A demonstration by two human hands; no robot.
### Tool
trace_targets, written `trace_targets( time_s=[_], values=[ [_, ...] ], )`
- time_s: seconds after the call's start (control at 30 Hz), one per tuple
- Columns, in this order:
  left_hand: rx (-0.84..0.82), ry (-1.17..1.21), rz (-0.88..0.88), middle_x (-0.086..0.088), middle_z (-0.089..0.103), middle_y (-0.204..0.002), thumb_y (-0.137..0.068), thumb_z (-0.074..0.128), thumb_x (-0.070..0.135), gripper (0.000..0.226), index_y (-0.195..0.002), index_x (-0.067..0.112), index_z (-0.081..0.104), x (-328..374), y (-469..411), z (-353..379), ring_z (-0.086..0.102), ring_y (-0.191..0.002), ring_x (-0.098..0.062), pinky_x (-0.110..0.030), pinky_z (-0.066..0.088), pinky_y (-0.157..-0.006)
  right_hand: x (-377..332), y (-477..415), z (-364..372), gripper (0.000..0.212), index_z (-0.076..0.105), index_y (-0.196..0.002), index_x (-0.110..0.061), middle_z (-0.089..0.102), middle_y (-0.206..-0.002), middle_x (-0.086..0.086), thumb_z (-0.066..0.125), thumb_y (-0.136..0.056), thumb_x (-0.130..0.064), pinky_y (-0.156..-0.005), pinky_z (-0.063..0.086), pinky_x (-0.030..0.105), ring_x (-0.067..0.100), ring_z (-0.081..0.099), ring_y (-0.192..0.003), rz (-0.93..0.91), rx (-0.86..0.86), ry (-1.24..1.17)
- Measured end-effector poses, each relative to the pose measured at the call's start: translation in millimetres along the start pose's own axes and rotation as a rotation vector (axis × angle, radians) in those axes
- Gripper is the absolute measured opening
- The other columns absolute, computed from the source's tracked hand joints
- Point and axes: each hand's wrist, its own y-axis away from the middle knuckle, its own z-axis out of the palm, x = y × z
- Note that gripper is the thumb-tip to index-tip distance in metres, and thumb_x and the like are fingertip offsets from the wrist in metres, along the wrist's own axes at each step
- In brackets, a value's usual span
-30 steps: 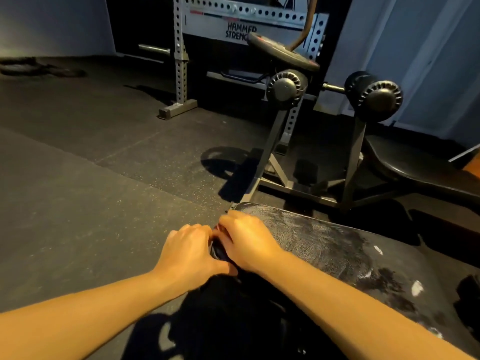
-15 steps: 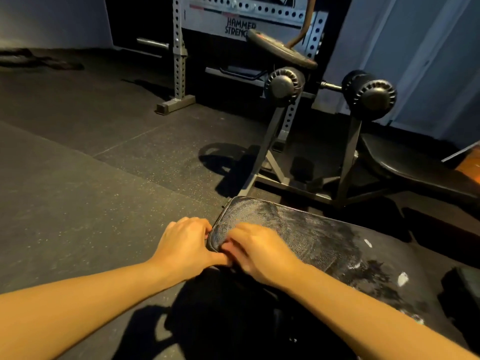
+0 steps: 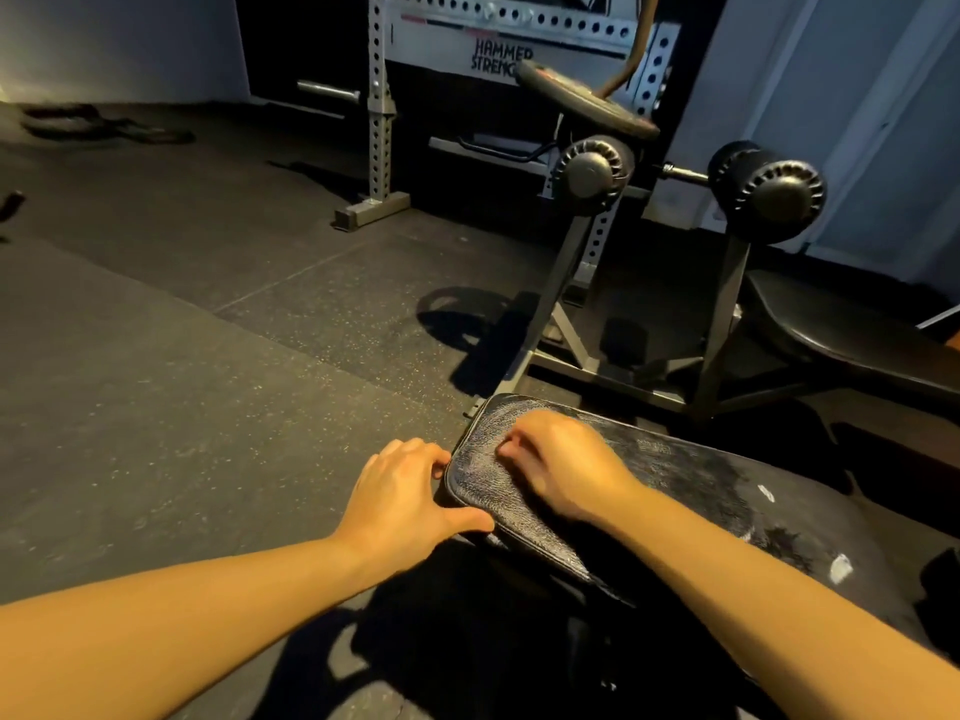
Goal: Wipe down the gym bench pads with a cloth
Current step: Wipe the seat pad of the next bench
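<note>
A worn black bench pad point(image 3: 675, 475), streaked grey and flecked with white, runs from the centre toward the lower right. My left hand point(image 3: 400, 491) holds its near left corner, fingers curled against the left edge and thumb along the front edge. On top of the pad near that corner rests my right hand point(image 3: 561, 459), knuckles up and fingers curled under. No cloth shows in either hand; anything under the right palm is hidden.
Just beyond the pad stands a metal frame with two black foam rollers point(image 3: 592, 171) point(image 3: 769, 192). A weight plate point(image 3: 582, 101) and a perforated rack upright point(image 3: 379, 111) are behind. Another black bench pad point(image 3: 841, 330) lies at right. Dark rubber floor point(image 3: 208, 381) spreads left.
My right hand has slid forward and right along the pad top, uncovering the near left corner. My left hand stays at the pad's left edge, its thumb now spread along the front.
</note>
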Motion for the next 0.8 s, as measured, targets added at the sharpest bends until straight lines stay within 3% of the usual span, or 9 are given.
trace_targets(
  time_s=[0.1,0.2,0.27,0.3,0.43,0.5,0.57,0.7,0.8],
  values=[
    [-0.003,-0.008,0.001,0.018,0.058,-0.106,-0.058,0.076,0.081,0.083,-0.121,0.028,0.064,0,1,-1,0.052,-0.106,-0.006,-0.032,0.049,-0.098,3,-26,7,0.027,0.065,-0.106,-0.013,0.066,-0.108,0.007,0.053,-0.103,-0.037,-0.083,0.055,0.044,0.030,0.065,-0.096,0.241,0.148,0.114],
    [-0.033,-0.040,0.002,0.018,0.058,-0.104,-0.061,0.075,0.078,0.075,-0.117,0.029,0.064,0,-2,-3,0.053,-0.106,-0.007,-0.031,0.049,-0.097,-40,-10,23,0.023,0.065,-0.103,-0.016,0.064,-0.103,0.001,0.053,-0.103,-0.035,-0.083,0.055,0.040,0.022,0.063,-0.092,0.060,0.100,-0.040],
    [-0.039,-0.062,0.013,0.018,0.057,-0.102,-0.061,0.071,0.078,0.074,-0.115,0.028,0.065,-1,-4,-3,0.053,-0.105,-0.007,-0.031,0.047,-0.096,-39,18,18,0.024,0.066,-0.106,-0.019,0.063,-0.103,-0.003,0.051,-0.103,-0.037,-0.081,0.052,0.035,0.017,0.060,-0.093,-0.139,0.015,-0.084],
    [-0.040,-0.066,0.016,0.018,0.057,-0.102,-0.059,0.072,0.080,0.076,-0.115,0.029,0.065,-1,-5,-3,0.052,-0.104,-0.007,-0.032,0.047,-0.097,-26,23,13,0.025,0.067,-0.106,-0.021,0.063,-0.103,-0.004,0.050,-0.103,-0.039,-0.080,0.052,0.035,0.017,0.060,-0.093,-0.151,0.014,-0.058],
    [-0.047,-0.078,0.017,0.019,0.057,-0.102,-0.059,0.075,0.082,0.078,-0.116,0.029,0.065,2,-4,-3,0.051,-0.104,-0.006,-0.034,0.049,-0.099,58,8,-4,0.026,0.064,-0.098,-0.015,0.065,-0.103,0.006,0.050,-0.103,-0.036,-0.075,0.050,0.039,0.030,0.065,-0.094,0.349,0.159,0.145],
    [-0.054,-0.095,0.014,0.019,0.057,-0.101,-0.059,0.074,0.083,0.078,-0.115,0.029,0.065,3,-4,-5,0.051,-0.103,-0.007,-0.035,0.049,-0.098,53,2,-1,0.016,0.063,-0.099,-0.010,0.065,-0.102,0.010,0.054,-0.100,-0.023,-0.068,0.046,0.037,0.033,0.066,-0.091,0.449,0.230,0.218],
    [-0.069,-0.111,0.016,0.018,0.057,-0.100,-0.059,0.073,0.083,0.077,-0.114,0.029,0.065,4,-4,-7,0.052,-0.102,-0.008,-0.033,0.049,-0.097,11,2,6,0.011,0.066,-0.097,-0.014,0.066,-0.100,0.007,0.058,-0.097,-0.021,-0.067,0.048,0.036,0.029,0.066,-0.088,0.397,0.222,0.144],
    [-0.089,-0.141,0.012,0.014,0.061,-0.102,-0.061,0.078,0.078,0.068,-0.109,0.031,0.069,10,-5,-10,0.055,-0.107,-0.013,-0.033,0.050,-0.093,-38,47,13,0.024,0.065,-0.107,-0.019,0.063,-0.106,-0.001,0.049,-0.104,-0.038,-0.079,0.053,0.038,0.020,0.061,-0.092,0.065,0.113,-0.026],
    [-0.160,-0.169,-0.024,0.007,0.060,-0.102,-0.059,0.076,0.083,0.069,-0.102,0.030,0.067,19,-4,-12,0.053,-0.109,-0.019,-0.037,0.051,-0.093,30,60,-3,0.025,0.065,-0.094,-0.024,0.064,-0.097,-0.004,0.048,-0.104,-0.040,-0.073,0.048,0.035,0.019,0.062,-0.089,0.265,0.137,0.051]
  ],
)
